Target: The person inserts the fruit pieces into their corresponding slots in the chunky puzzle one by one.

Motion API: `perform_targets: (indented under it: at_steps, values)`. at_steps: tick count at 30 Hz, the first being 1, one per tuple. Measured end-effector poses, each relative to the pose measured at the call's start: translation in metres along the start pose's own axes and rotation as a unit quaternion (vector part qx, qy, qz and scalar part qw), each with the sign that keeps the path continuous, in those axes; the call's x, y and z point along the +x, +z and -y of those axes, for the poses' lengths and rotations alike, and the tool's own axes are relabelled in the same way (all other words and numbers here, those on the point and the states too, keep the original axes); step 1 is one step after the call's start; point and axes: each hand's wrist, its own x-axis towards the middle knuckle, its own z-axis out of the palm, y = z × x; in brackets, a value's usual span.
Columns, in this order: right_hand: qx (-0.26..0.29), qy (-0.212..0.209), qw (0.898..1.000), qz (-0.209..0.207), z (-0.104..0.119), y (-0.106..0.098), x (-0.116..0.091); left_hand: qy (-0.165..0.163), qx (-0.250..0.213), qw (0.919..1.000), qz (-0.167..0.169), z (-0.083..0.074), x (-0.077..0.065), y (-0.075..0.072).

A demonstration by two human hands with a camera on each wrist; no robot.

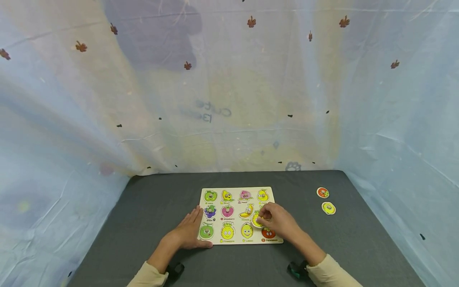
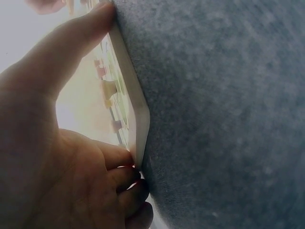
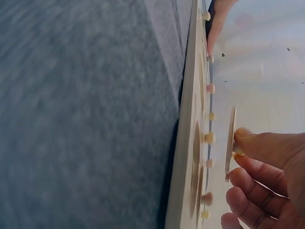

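A wooden fruit-picture puzzle board (image 1: pixel 236 242) lies on the dark table, most of its fruits showing small knobs. The left hand (image 1: pixel 190 231) rests against its left side, fingers fairly straight along the edge and thumb at the front corner; in the left wrist view the thumb (image 2: pixel 81 38) lies along the board's edge (image 2: pixel 131 81). The right hand (image 1: pixel 279 219) pinches a yellow fruit puzzle piece (image 1: pixel 255 220) between thumb and finger by its knob. In the right wrist view this thin piece (image 3: pixel 230 143) stands apart from the board's surface, on edge to the camera.
Two loose puzzle pieces lie on the table right of the board: a red one (image 1: pixel 322 193) and, nearer, a yellow one (image 1: pixel 328 208). A pale printed curtain (image 1: pixel 229 87) hangs behind the table and along both sides. Dark straps (image 1: pixel 297 270) sit at the wrists.
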Motion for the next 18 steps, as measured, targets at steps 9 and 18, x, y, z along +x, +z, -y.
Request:
perform_targets:
  at_steps: [9, 18]
  values:
    - [0.012, -0.008, 1.0, 0.021, 0.008, 0.007, 0.002, -0.001, 0.001, 1.0, 0.0, 0.001, -0.001, 0.0]
    - [0.016, -0.022, 0.999, 0.032, 0.018, 0.014, 0.005, 0.002, 0.0, 1.0, 0.003, 0.0, -0.002, -0.002]
